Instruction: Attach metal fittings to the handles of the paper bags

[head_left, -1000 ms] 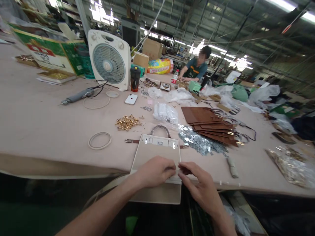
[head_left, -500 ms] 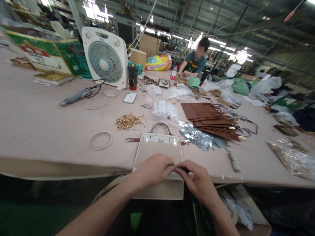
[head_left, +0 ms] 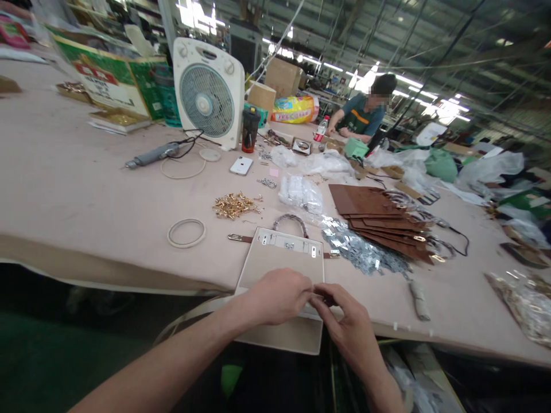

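Observation:
A beige bag panel with brown straps and a looped handle lies at the table's near edge, hanging partly over it. My left hand rests on its lower part with fingers curled in a pinch. My right hand meets it fingertip to fingertip, also pinching; what the fingers hold is too small to make out. A heap of silver metal plates lies just right of the panel, and a pile of gold fittings lies beyond it to the left.
Stacked brown leather pieces lie to the right. A white ring, an electric screwdriver, a phone, a cup and a box fan stand to the left and behind. A person works at the far end.
Both hands stay pinched together on the panel's lower part. My view has shifted slightly, so the table's things sit further right in the picture.

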{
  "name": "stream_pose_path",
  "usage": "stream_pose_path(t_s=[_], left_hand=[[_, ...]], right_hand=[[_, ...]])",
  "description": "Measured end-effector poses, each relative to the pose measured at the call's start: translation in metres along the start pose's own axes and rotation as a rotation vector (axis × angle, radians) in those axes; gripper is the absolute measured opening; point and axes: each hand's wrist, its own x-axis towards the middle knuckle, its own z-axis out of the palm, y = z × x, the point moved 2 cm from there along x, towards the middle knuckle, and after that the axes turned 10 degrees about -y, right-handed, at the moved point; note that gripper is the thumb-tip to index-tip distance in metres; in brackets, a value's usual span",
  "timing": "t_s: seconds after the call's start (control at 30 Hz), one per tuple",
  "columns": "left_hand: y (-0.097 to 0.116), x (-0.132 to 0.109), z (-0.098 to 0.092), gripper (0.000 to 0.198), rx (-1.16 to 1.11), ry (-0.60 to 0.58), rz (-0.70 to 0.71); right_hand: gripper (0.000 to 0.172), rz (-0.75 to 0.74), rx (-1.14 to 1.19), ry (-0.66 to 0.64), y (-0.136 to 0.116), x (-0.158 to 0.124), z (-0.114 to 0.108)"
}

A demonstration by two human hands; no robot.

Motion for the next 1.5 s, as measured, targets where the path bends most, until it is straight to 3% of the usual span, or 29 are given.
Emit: stream_pose_path(t_s=[0.13,0.3,0.53,0.7,0.8,0.9,1.0,1.17,1.27,1.5], left_hand=[[0.0,0.0,-0.001,0.03,0.036,0.005,-0.016],[-0.005,0.0,0.001,0.027,-0.015,0.025,0.003],[-0.008,0.001,0.002,0.024,-0.301,0.051,0.037],[-0.022,0.008,0.012,0.021,-0.788,0.04,-0.057],[-0.039,0.013,0.019,0.023,-0.953,0.133,-0.128],[-0.052,0.015,0.02,0.027,-0.904,0.208,-0.172],[-0.053,0.013,0.021,0.028,-0.799,0.147,-0.168],[-0.046,0.011,0.023,0.028,-0.655,0.173,-0.172],[-0.045,0.012,0.025,0.027,-0.645,0.197,-0.192],[-0.048,0.011,0.027,0.027,-0.651,0.221,-0.202]], right_hand=[[0.012,-0.041,0.023,0.022,0.001,0.001,0.003],[0.013,0.041,0.117,0.012,0.001,0.002,0.002],[0.017,0.133,0.268,-0.072,0.004,0.003,0.004],[0.011,-0.067,0.154,0.099,-0.002,0.002,0.018],[0.014,-0.248,0.098,0.115,-0.001,-0.001,0.023],[0.012,-0.212,0.105,0.148,0.014,0.007,0.006],[0.009,-0.043,0.126,0.219,0.037,0.033,-0.025],[0.024,0.043,0.109,0.02,0.066,0.087,-0.05],[0.029,0.075,0.131,-0.104,0.075,0.109,-0.046],[0.031,0.096,0.15,-0.232,0.078,0.127,-0.037]])
